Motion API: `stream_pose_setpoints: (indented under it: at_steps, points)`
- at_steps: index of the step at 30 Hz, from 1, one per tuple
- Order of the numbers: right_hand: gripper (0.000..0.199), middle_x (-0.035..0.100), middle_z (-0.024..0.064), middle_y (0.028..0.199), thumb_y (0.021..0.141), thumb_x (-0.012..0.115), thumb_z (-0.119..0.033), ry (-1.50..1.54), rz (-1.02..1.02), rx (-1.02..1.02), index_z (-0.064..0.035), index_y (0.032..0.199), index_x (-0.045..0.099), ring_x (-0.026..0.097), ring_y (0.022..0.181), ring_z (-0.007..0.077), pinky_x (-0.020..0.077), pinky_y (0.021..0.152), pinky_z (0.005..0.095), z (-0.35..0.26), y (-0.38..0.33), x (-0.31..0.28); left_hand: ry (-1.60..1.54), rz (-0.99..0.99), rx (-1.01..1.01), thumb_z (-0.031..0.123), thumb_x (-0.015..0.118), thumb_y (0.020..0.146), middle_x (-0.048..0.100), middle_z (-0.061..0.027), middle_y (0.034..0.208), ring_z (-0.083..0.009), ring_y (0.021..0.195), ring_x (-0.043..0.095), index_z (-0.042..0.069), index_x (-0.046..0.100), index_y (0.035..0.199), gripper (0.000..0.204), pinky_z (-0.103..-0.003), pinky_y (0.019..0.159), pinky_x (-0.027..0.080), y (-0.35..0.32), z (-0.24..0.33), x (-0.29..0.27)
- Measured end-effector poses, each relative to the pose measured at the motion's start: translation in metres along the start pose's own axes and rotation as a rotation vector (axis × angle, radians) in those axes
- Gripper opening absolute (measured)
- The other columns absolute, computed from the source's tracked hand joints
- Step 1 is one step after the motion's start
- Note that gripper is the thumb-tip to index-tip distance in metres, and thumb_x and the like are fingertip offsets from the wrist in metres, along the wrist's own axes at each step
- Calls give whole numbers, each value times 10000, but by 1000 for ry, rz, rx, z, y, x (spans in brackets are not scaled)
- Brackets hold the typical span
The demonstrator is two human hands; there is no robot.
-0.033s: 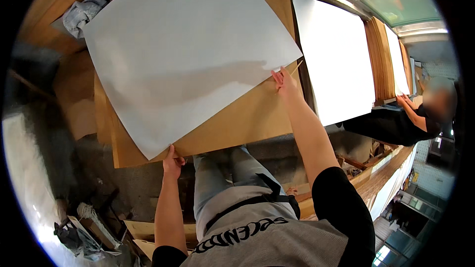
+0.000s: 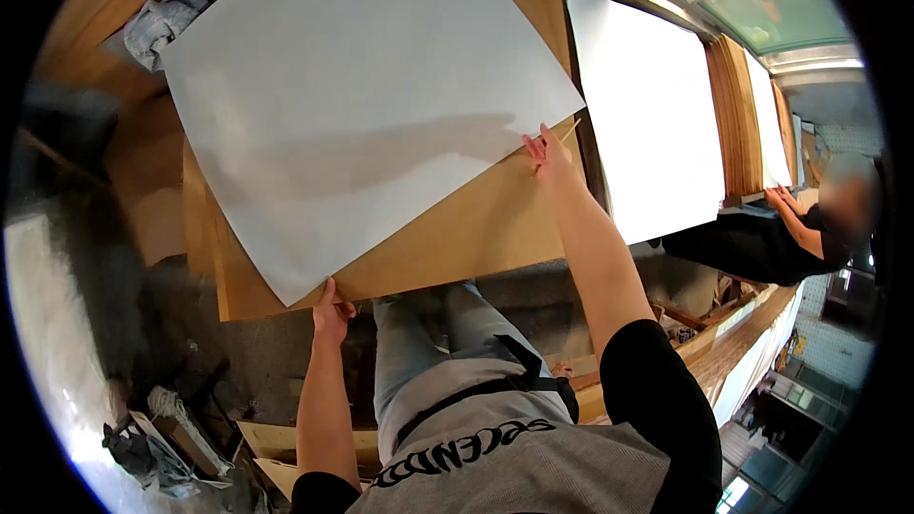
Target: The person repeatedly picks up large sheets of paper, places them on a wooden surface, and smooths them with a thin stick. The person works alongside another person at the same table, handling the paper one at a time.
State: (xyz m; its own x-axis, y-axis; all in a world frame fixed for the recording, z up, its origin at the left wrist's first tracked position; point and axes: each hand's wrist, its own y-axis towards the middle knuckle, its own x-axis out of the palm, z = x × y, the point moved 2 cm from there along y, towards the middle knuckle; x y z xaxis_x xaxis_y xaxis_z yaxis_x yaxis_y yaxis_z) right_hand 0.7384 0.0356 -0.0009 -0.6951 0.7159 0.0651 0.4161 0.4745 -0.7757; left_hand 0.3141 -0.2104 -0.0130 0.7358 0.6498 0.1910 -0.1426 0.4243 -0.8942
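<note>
A large white sheet (image 2: 362, 67) lies askew over a tan board (image 2: 447, 228), with its near corner at the board's front edge. Along that front edge, my left hand (image 2: 331, 314) is closed, its thumb on the sheet's border near the corner and its other fingers curled below. Farther right, my right hand (image 2: 552, 154) is closed round a thin wooden stick (image 2: 573, 128) that pokes out past the fingers. Its fingertips touch the sheet's slanting edge near the right corner. A shadow of the arm falls across the white surface.
To the right stands another stack topped by a bright white sheet (image 2: 647, 124), then a thick pile of brown boards (image 2: 731, 114). A co-worker's hands (image 2: 783, 198) touch a farther sheet. A grey cloth (image 2: 162, 29) lies at the far left. Boards and clutter (image 2: 181, 428) sit low left.
</note>
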Motion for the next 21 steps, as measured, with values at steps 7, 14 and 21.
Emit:
stream_pose_setpoints:
  at_steps: [7,14,21]
  points:
    - [132,618,154,840,837,511,-166,-235,-217,-99,-35,856,507,583,574,135,268,315,179,10,43,-23,-48,86,-39,325,634,767,492,-26,667,-146,496,461,71,522,869,296,-271,426,383,-1,-6,-17]
    - [235,603,79,1022,894,431,-236,-174,-61,-61,-53,1035,474,364,415,39,207,332,175,40,-28,-110,-283,71,39,388,628,758,454,-8,642,-126,498,471,114,478,889,338,-274,432,417,0,-20,-66]
    - [274,599,66,1036,912,390,-270,-82,-29,13,-60,1076,452,301,413,52,213,345,185,92,-106,-153,-263,213,124,459,559,785,391,-5,561,-112,448,403,98,455,886,389,-259,397,360,3,25,-81]
